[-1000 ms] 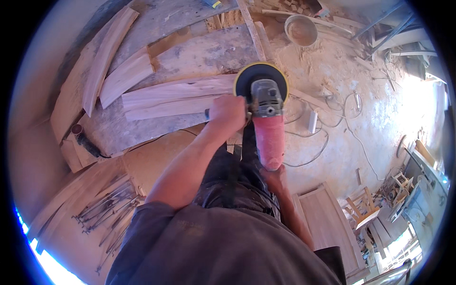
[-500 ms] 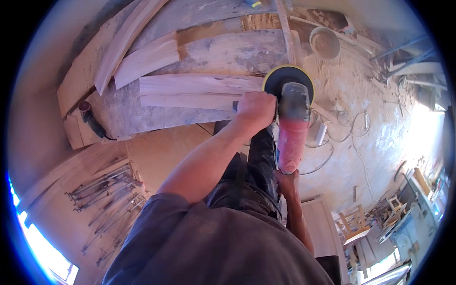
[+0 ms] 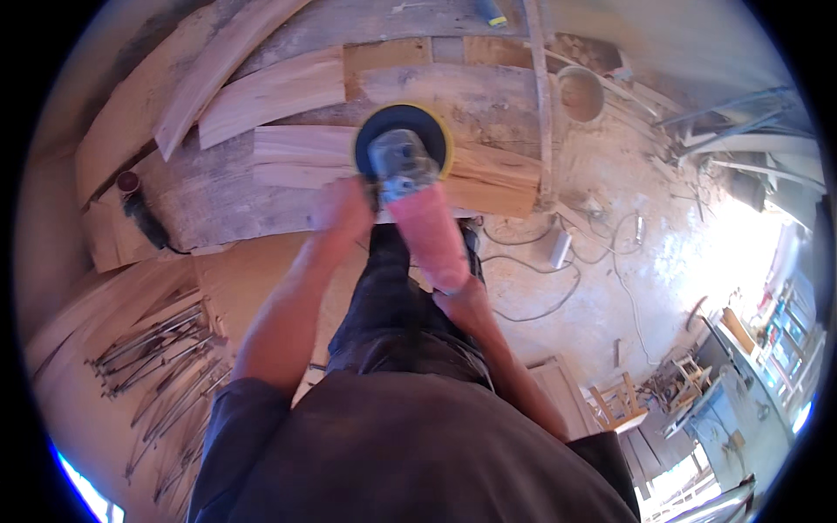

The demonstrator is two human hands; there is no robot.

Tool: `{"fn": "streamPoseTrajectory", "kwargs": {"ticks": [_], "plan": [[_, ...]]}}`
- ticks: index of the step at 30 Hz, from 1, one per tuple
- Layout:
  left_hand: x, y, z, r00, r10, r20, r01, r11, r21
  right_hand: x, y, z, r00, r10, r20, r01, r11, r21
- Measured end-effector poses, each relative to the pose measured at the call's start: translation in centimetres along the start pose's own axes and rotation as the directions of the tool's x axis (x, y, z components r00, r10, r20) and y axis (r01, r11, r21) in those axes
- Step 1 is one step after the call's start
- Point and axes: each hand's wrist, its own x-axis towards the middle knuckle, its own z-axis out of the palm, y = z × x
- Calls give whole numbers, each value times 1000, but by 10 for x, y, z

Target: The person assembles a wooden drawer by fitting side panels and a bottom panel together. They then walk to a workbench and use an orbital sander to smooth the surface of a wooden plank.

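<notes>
Both my hands are on a disc sander (image 3: 429, 228) with a dusty pink-red body and a grey metal head. My left hand (image 3: 343, 212), smeared by motion, is closed at the side handle, left of the head; the handle itself is mostly hidden. Around the rear end of the body wraps my right hand (image 3: 462, 301). The round black pad (image 3: 417, 122) with a yellow rim lies over a wooden board (image 3: 497, 177), covering its middle. Whether the pad touches the wood, I cannot tell. The board's right part looks more orange than its pale left part.
The board rests on a dusty workbench (image 3: 235, 213). Beyond it lie a shorter pale plank (image 3: 275, 96) and a long curved plank (image 3: 214, 65). A small dark power tool (image 3: 144, 209) is at the bench's left end. Cables (image 3: 558, 305) trail over the floor; a bucket (image 3: 580, 94) stands far right.
The disc sander and both hands have swung left along the board, from its right end to its middle. The board's orange right part now shows. My view has shifted slightly.
</notes>
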Motion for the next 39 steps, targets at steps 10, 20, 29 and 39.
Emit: {"fn": "streamPoseTrajectory", "kwargs": {"ticks": [10,20,29,39], "plan": [[-128,-135,-49,980,-189,-59,194,977,91,-4,-61,32,772,-143,619,40,983,177],[-249,-194,-1,877,-481,5,481,876,-32,149,-60,-19,606,-792,-78,410,395,-822],[-291,-187,58,809,-588,9,574,785,-232,150,-87,-70,664,-735,139,513,312,-800],[-276,-151,41,864,-503,4,492,844,-215,88,-69,-36,672,-735,90,635,509,-581]]}}
